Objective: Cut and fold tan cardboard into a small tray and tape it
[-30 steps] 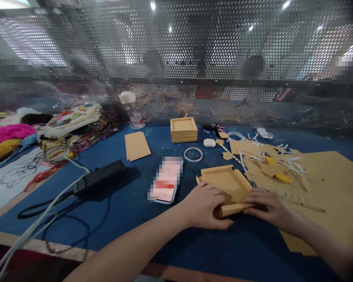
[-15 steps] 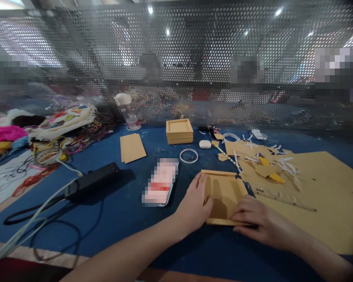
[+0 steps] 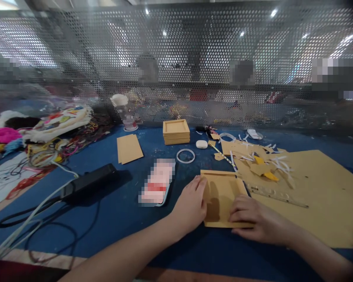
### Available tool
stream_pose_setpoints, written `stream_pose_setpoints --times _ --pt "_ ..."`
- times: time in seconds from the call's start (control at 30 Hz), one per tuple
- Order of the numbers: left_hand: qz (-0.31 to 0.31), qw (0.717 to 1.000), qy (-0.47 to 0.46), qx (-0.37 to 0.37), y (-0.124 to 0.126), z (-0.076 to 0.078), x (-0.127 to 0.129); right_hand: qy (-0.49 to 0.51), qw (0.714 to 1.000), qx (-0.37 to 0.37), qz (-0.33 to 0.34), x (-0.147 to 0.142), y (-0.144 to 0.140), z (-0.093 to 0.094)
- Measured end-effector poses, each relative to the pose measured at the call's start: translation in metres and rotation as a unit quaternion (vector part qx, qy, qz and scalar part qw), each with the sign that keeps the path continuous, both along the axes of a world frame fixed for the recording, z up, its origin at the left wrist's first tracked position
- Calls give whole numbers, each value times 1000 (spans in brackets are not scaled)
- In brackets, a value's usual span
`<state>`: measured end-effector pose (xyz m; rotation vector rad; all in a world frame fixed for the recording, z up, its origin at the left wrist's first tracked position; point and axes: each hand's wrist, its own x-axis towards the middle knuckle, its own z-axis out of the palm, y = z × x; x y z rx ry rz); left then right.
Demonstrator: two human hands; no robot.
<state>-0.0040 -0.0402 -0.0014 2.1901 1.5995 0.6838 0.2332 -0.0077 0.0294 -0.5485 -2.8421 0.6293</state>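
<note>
One cardboard tray (image 3: 220, 190) between left hand (image 3: 190, 203), right hand (image 3: 253, 219); touching both.

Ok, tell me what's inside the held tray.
Inside the tray, the cardboard floor shows, partly shadowed. The left hand covers part of the left side, the right hand the near right corner; anything beneath them is hidden.

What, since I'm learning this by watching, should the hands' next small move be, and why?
I'd probably have the right hand squeeze the near rim of the cardboard tray more firmly. Its fingers lie inside that rim with the thumb in front, and the left hand lies along the tray's left side, where it could steady it.
</note>
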Motion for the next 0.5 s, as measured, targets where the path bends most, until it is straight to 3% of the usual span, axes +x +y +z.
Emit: stream_pose_setpoints --times 0.17,0.3,0.5 --pt "34 997 49 50 13 17 -4 8 1000 15 -13 -1 0 -1" --pt "110 971 207 54 46 35 -11 7 999 28 -15 -1 1 -1" --pt "182 953 240 42 82 33 -12 2 999 34 0 2 -1 6"
